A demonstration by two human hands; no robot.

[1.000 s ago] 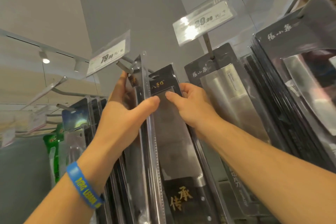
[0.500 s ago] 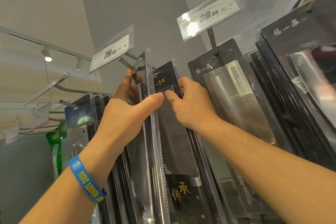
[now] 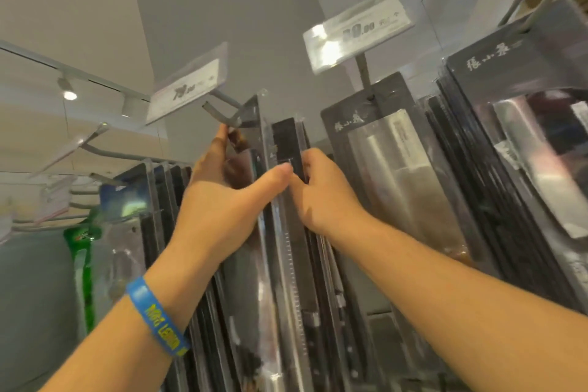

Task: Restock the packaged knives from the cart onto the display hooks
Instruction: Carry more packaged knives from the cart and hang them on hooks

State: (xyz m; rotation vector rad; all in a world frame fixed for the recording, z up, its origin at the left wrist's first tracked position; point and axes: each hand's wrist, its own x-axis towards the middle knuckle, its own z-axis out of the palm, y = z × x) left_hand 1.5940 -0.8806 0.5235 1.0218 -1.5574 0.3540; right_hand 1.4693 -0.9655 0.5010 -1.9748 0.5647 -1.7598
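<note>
Under the hook point(image 3: 222, 106), our left hand point(image 3: 219, 200) grips the front pack point(image 3: 262, 124); our right hand point(image 3: 324, 200) pinches the dark pack point(image 3: 288, 140) behind

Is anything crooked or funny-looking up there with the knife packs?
Only one thing, and mildly: the dark knife pack pinched by the right hand has its top below the hook, while the clear pack gripped by the left hand reaches it. It looks not hung yet. Nothing seems torn or fallen.
</note>
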